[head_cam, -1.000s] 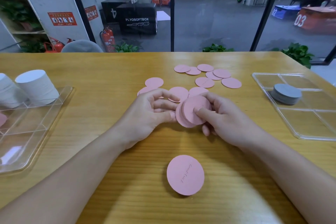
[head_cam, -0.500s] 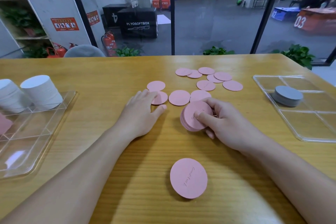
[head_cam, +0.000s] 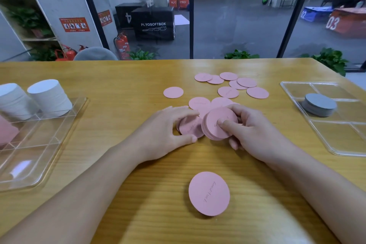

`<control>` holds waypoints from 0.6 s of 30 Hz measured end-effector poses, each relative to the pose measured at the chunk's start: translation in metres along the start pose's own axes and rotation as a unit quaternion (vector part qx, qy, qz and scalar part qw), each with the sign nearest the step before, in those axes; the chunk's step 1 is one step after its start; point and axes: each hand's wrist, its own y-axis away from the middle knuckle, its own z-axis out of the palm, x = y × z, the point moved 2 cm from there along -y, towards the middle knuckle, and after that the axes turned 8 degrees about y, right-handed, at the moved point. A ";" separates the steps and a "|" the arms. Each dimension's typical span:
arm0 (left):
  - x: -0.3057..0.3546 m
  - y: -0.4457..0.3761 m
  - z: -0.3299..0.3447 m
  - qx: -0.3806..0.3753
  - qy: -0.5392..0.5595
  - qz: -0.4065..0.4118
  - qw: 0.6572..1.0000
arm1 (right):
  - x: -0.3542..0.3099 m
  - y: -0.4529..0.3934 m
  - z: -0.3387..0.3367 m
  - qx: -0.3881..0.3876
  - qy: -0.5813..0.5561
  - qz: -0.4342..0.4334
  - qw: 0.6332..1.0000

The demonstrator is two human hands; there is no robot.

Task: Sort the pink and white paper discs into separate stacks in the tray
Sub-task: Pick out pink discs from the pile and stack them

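Observation:
My right hand (head_cam: 251,132) grips a small stack of pink discs (head_cam: 217,125), tilted toward me with the thumb on its face. My left hand (head_cam: 166,130) pinches a single pink disc (head_cam: 191,128) right beside that stack, just above the table. Several loose pink discs (head_cam: 233,87) lie scattered beyond my hands, and one pink disc (head_cam: 209,193) lies alone near me. Two tall white disc stacks (head_cam: 49,97) stand in the clear tray (head_cam: 45,156) on the left, with a pink stack (head_cam: 7,130) partly cut off at the frame's left edge.
A second clear divided tray (head_cam: 336,138) sits at the right and holds a grey disc stack (head_cam: 318,104). The wooden table (head_cam: 118,77) ends at a glass wall at the back.
My left hand reached out to a loose pink disc, picked it up and brought it back beside the stack in my right hand. The right hand barely moved.

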 end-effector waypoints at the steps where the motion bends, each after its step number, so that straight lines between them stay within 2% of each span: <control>1: -0.001 0.000 -0.001 0.016 0.006 -0.001 1.000 | 0.000 0.000 -0.001 0.003 -0.002 0.005 1.000; 5: -0.007 -0.004 -0.003 0.089 0.096 -0.013 0.991 | 0.001 -0.001 -0.003 0.013 -0.022 0.022 0.999; 8: -0.005 -0.005 -0.005 0.110 0.160 -0.028 0.981 | 0.003 -0.001 -0.004 0.016 -0.023 0.028 0.999; 12: 0.000 -0.001 -0.007 0.109 0.231 -0.055 0.965 | 0.001 0.000 -0.003 0.007 -0.014 0.027 1.000; 18: 0.016 0.001 0.004 0.049 0.308 -0.043 0.949 | -0.002 0.002 0.000 -0.037 0.005 0.006 0.999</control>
